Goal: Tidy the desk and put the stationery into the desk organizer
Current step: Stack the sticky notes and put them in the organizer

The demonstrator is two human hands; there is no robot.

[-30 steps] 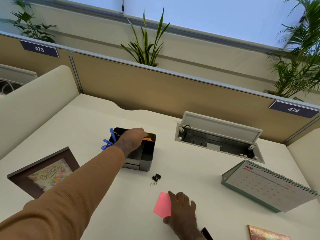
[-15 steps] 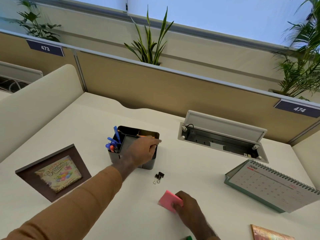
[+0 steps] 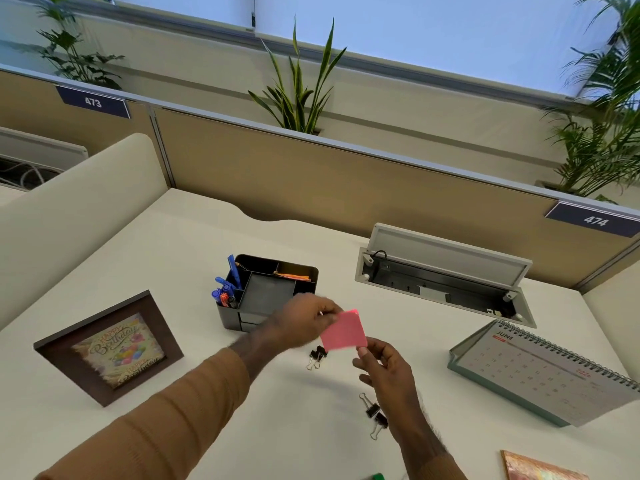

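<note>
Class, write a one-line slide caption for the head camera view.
Both hands, left hand and right hand, hold a pink sticky-note pad above the desk, near the black desk organizer.

Tan cubicle partition (image 3: pixel 346 181), plates 473 (image 3: pixel 92 102) and 474 (image 3: pixel 595 221), bright window (image 3: pixel 433 32).

Both hands hold a pink pad (image 3: pixel 343 331) above the table (image 3: pixel 173 237): left hand (image 3: pixel 304 322) pinches its upper edge, right hand (image 3: pixel 384 363) its lower corner. Black organizer (image 3: pixel 273 292) behind holds pens (image 3: pixel 227 289). Binder clips (image 3: pixel 317 356) lie beneath. Calendar (image 3: pixel 540 372) right, frame (image 3: pixel 109 348) left.
</note>
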